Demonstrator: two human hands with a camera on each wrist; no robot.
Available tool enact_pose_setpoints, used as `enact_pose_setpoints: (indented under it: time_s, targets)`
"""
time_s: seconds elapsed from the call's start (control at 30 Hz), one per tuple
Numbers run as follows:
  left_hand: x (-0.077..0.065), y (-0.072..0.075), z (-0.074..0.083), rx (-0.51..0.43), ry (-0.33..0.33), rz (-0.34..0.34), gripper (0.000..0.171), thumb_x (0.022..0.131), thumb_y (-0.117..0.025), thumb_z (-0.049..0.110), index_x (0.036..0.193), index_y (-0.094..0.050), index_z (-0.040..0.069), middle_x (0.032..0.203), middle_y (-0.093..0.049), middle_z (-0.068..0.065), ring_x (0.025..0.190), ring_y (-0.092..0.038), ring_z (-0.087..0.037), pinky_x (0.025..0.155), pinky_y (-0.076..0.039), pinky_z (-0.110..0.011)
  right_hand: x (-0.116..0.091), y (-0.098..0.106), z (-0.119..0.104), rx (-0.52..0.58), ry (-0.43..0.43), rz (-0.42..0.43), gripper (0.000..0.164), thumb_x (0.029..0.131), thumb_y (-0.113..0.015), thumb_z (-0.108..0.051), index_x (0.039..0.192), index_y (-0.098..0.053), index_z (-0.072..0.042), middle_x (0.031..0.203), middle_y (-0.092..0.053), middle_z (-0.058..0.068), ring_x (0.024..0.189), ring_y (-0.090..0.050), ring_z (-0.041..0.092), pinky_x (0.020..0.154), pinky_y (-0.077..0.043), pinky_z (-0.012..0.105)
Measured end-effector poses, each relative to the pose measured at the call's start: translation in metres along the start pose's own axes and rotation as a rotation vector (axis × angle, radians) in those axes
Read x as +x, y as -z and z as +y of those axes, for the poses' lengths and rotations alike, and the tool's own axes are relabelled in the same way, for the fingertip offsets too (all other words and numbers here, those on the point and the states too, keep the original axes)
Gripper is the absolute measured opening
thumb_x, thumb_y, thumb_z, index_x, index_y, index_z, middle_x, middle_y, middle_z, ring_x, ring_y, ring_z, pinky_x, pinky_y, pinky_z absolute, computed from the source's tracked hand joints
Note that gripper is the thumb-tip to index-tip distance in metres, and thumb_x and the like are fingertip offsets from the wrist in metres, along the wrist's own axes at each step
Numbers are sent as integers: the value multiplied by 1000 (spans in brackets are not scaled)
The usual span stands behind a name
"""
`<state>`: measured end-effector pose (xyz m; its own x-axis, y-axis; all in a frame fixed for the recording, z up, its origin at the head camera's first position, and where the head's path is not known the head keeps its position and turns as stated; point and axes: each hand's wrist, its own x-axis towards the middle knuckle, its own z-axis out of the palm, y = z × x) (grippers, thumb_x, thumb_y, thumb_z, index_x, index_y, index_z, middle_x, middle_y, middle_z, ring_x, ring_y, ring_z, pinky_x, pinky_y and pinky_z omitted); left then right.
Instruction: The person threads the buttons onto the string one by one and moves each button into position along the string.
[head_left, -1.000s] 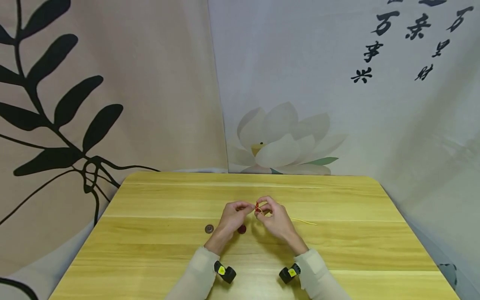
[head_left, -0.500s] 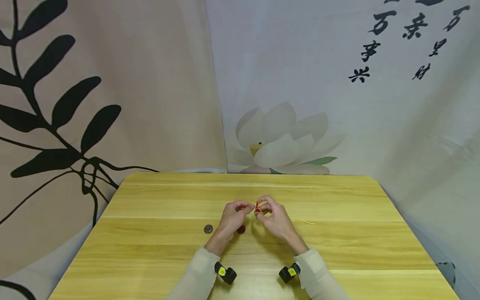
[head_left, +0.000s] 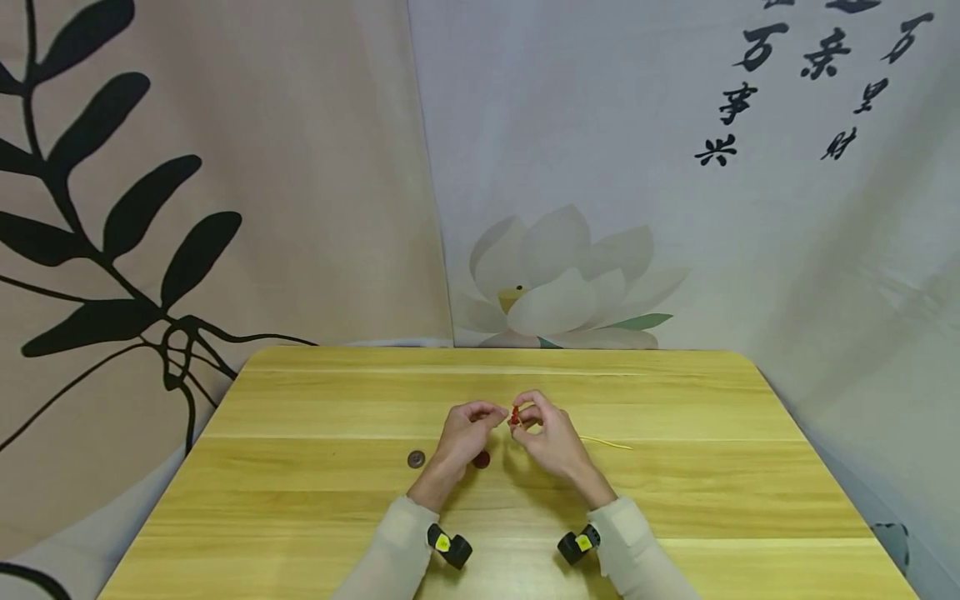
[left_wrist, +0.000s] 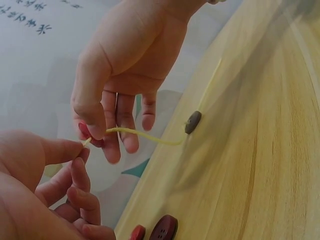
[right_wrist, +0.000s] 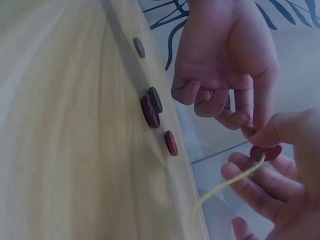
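Observation:
My left hand (head_left: pixel 468 433) pinches the tip of a yellow string (left_wrist: pixel 150 137) between thumb and index finger, right beside a red button. That red button (right_wrist: pixel 272 151) is held by the thumb and fingers of my right hand (head_left: pixel 551 437). The string passes through the red button, as the left wrist view shows, and droops to a dark grey-brown button (left_wrist: pixel 193 122) on the table, with more string lying beyond it. Both hands are raised above the table, fingertips close together. Fingertips cover part of the red button.
On the wooden table (head_left: pixel 300 517), a brown button (head_left: pixel 416 459) lies to the left of my left wrist. Near that wrist are a dark red button (right_wrist: pixel 150 112), a dark grey one (right_wrist: pixel 156 100) touching or overlapping it, and a smaller red one (right_wrist: pixel 171 143). Printed curtains stand behind the table.
The hands have stayed nearly in place. The red button appears slightly turned between the right fingers, and the yellow loop beside it shows less in the head view.

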<state>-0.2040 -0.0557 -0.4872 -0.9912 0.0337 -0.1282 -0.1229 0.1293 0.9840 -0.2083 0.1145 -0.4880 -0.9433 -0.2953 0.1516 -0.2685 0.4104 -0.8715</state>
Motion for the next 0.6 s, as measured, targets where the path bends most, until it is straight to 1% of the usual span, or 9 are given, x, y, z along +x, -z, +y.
enact_pose_setpoints:
  time_s: [0.1, 0.33, 0.6]
  targets:
    - [1, -1, 0, 1, 1, 0, 21, 95, -66, 25, 100, -74, 6, 97, -65, -6, 89, -55, -27, 75, -42, -32, 0, 1, 1, 2, -2, 4, 31, 87, -67, -1, 116, -56, -5, 98, -73, 14, 87, -64, 18, 72, -50, 29]
    - [2, -2, 0, 6, 12, 12, 19, 94, -67, 24, 99, -74, 7, 94, -65, -5, 81, -52, -18, 73, -41, -31, -1, 3, 1, 2, -11, 7, 31, 86, -68, 0, 114, -56, -7, 98, -74, 13, 87, -64, 17, 74, -50, 33]
    - [2, -1, 3, -5, 16, 24, 18, 93, -69, 23, 99, -74, 7, 93, -64, -4, 77, -50, -16, 70, -41, -30, -1, 3, 1, -2, 5, 18, 30, 85, -68, 1, 111, -56, -10, 98, -74, 12, 88, -65, 17, 78, -49, 37]
